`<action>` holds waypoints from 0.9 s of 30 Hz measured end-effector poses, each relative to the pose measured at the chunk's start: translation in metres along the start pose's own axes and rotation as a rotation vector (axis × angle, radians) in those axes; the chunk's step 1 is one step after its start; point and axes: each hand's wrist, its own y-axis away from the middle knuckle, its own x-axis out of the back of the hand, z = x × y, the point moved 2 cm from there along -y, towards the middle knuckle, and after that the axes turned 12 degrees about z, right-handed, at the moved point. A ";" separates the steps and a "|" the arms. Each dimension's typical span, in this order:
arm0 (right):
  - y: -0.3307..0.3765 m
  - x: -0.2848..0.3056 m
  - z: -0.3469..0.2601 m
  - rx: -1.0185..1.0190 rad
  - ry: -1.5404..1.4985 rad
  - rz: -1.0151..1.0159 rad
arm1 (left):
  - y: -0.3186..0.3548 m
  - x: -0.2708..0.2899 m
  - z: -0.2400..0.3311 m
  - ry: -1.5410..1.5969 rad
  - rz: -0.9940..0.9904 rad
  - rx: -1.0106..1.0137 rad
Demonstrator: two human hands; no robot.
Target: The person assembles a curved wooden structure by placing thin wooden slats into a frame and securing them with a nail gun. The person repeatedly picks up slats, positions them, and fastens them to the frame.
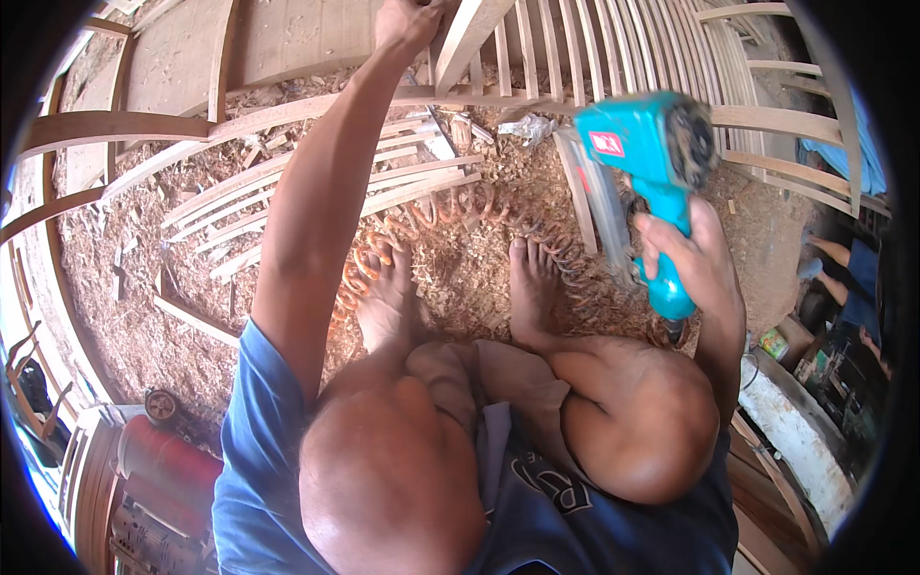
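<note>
My right hand [698,251] is wrapped around the grip of a teal nail gun [628,144], which is held up over the floor right of my feet. The tool's dark end cap faces right, and a blurred silvery strip [606,206] shows beside its grip. My left arm stretches far forward. At the upper edge, my left hand [407,27] is closed against the wooden framework, beside a thick pale post [470,38]. Its fingers are partly cut off, so what they hold is hidden. A curved wooden rail [508,96] runs below that hand.
An orange coiled air hose [450,206] loops around my bare feet over wood shavings. Loose slats [240,216] lie to the left, more slatted framework [632,48] stands ahead. A red cylindrical machine [172,470] sits lower left. At right are a whitish block [791,422] and another person's legs [829,264].
</note>
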 end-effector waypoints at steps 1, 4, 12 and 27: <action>-0.005 -0.004 -0.006 0.015 -0.019 -0.039 | 0.002 0.001 0.003 0.004 -0.005 0.029; -0.015 -0.020 -0.011 -0.075 0.044 -0.179 | 0.007 0.006 0.014 0.009 -0.010 0.067; -0.034 -0.066 -0.004 -0.074 -0.316 -0.140 | 0.008 0.007 0.014 0.020 -0.027 0.030; -0.068 -0.096 -0.021 0.034 -0.250 -0.133 | 0.016 0.015 0.028 -0.007 -0.019 0.112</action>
